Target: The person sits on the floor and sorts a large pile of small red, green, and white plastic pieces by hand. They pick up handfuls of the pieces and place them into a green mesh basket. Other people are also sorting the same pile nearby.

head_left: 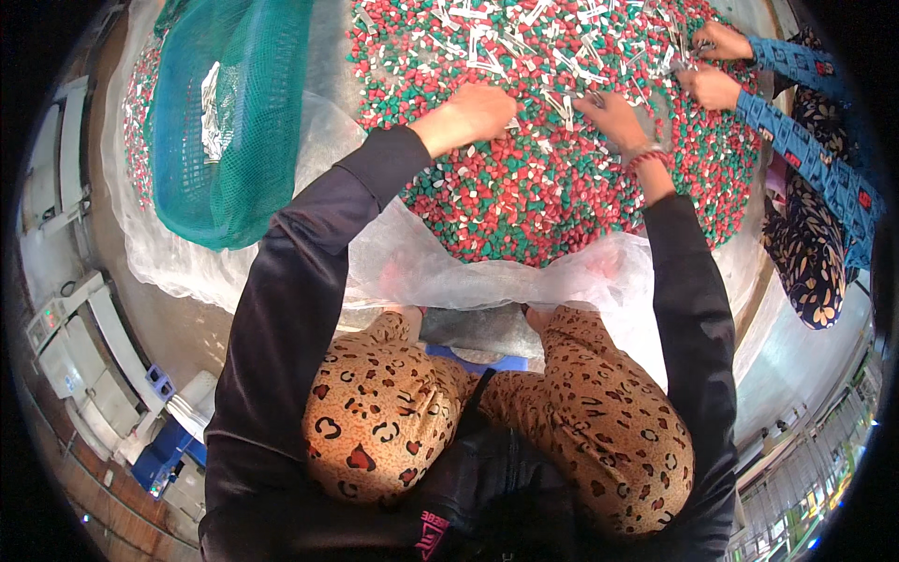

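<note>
A wide heap of small red, green and white plastic pieces point(552, 178) lies on a translucent white sheet point(412, 267) in front of me. Several longer white strip-like pieces point(487, 47) are scattered over its far part. My left hand point(478, 112) rests palm down on the heap with fingers curled, and what it grips is hidden. My right hand point(613, 117) reaches into the pieces beside it, fingers spread over white bits. A red band sits on my right wrist point(646, 159).
A green mesh bag point(225, 122) lies on the sheet at the left. Another person's two hands point(712, 66), in blue patterned sleeves, work in the heap at the top right. Grey machines point(75, 347) and a blue box point(164, 450) stand along the left.
</note>
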Available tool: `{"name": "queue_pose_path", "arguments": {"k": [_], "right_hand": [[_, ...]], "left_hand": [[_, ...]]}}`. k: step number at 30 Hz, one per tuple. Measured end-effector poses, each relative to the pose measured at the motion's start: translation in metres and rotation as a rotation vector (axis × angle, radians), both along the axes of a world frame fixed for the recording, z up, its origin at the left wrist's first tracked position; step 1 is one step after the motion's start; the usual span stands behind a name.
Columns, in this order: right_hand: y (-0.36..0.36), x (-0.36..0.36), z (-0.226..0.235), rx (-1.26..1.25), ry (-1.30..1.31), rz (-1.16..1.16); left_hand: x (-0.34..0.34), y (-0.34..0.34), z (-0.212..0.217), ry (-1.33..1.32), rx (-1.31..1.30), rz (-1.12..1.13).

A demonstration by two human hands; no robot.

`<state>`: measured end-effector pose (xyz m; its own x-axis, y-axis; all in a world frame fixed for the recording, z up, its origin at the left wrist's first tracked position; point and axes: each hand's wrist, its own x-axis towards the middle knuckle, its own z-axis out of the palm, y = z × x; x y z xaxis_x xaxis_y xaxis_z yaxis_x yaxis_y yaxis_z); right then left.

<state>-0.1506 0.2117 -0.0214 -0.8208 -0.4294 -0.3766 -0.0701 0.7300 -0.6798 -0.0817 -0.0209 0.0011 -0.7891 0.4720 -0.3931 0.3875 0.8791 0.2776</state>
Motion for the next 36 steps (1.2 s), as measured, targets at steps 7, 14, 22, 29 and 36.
{"name": "queue_pose_path", "arguments": {"k": [7,14,22,29,36], "right_hand": [[-0.030,0.051,-0.017,0.152,0.091,0.360],[-0.035,0.096,0.018,-0.070,-0.037,0.312],[0.022,0.062,0.030,-0.767,-0.807,-0.297],[0.031,0.048,0.056,-0.820,-0.619,-0.317],[-0.015,0.014,0.003,-0.101,0.250,0.290]], "left_hand": [[-0.007,-0.048,0.040,-0.799,0.677,0.500],[-0.004,-0.044,0.068,-1.176,1.784,0.585],[-0.008,-0.007,0.041,-1.682,1.816,0.408],[0.002,0.033,0.033,-1.057,0.999,0.431],[0.044,0.051,0.016,-0.051,0.149,-0.194]]}}
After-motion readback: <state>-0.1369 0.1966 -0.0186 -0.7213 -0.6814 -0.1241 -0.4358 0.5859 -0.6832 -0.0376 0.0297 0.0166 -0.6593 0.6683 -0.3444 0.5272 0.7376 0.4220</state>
